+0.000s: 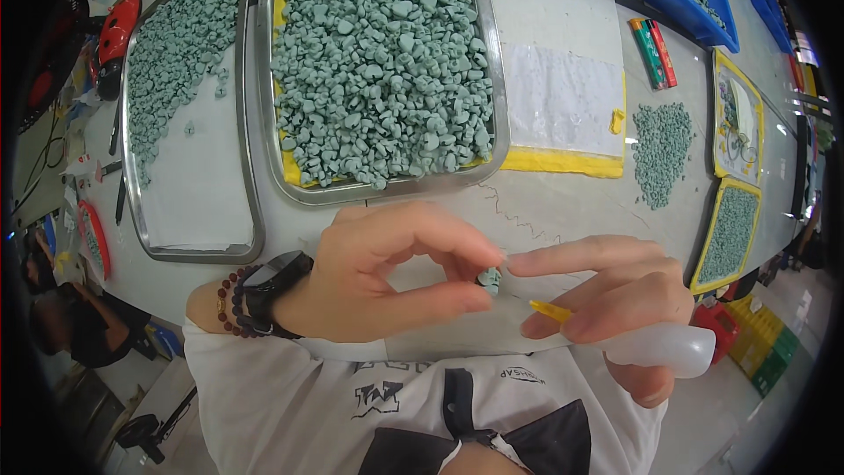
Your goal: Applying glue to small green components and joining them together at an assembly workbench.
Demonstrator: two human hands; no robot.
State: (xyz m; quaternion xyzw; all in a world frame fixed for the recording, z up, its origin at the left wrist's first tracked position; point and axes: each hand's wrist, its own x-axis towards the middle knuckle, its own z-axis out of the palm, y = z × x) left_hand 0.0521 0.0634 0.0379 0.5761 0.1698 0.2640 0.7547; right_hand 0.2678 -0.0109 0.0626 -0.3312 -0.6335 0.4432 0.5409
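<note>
My left hand (378, 277) pinches a small pale-green piece (490, 280) between thumb and index fingertip. In the curled fingers of my right hand (624, 290) lies a translucent white squeeze bottle (677, 352) with a narrow yellow nozzle (549, 309) aimed left. The right index finger is stretched out, its tip close to the left fingertip and the piece; whether they touch I cannot tell. Just beyond the hands stands a metal tray (387, 192) heaped with similar green pieces (378, 62).
A second metal tray (251, 202), partly filled, stands left. A yellow-edged white sheet (563, 79), two lighters (652, 54), a loose pile of green pieces (661, 149) and yellow-rimmed trays (738, 185) lie right. A blue bin (703, 31) sits behind; another person (88, 325) is far left.
</note>
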